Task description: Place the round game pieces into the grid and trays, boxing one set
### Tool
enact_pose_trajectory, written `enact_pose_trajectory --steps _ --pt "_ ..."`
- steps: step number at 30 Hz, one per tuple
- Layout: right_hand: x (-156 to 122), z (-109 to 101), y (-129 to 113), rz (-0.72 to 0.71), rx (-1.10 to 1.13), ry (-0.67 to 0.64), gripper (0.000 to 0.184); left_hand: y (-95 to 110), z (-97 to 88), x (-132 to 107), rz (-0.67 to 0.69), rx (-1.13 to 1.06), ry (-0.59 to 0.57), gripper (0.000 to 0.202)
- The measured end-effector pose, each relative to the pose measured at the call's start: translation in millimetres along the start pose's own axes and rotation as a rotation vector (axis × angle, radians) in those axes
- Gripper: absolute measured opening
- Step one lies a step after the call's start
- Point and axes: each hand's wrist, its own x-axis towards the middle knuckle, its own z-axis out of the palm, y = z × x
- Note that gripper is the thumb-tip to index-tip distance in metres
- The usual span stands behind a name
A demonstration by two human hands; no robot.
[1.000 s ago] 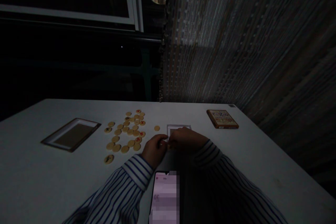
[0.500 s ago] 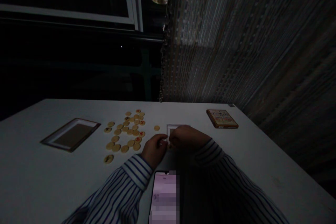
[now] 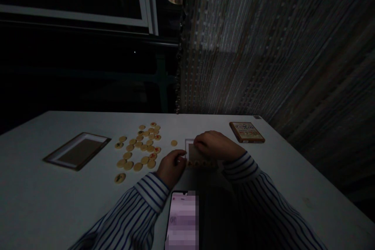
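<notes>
The light is dim. My left hand [image 3: 171, 168] is curled, its fingers pinching the left edge of a small folded sheet [image 3: 195, 155] that lies on the white table [image 3: 58, 195]. My right hand [image 3: 215, 144] rests closed on the sheet's far edge, covering much of it. Both sleeves are striped. Left of my hands several round tan game discs [image 3: 143, 148] lie scattered, some with red marks. One disc [image 3: 174, 143] sits apart, close to the sheet.
A shallow open box tray [image 3: 77, 150] lies at the left. A small orange box [image 3: 246, 132] sits at the far right of the table. A lit phone [image 3: 183, 220] is at the near edge. A beaded curtain [image 3: 263, 47] hangs behind.
My right hand has moved away from me and slightly right along the sheet, uncovering more of its near part. The left hand has stayed on the left edge.
</notes>
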Motion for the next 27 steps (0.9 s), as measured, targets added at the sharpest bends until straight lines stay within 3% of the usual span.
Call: enact_pose_trajectory --steps 27 --pt "2.0 6.3 0.5 0.002 -0.014 -0.013 0.031 2.7 -0.8 -0.8 0.008 0.007 0.0 0.025"
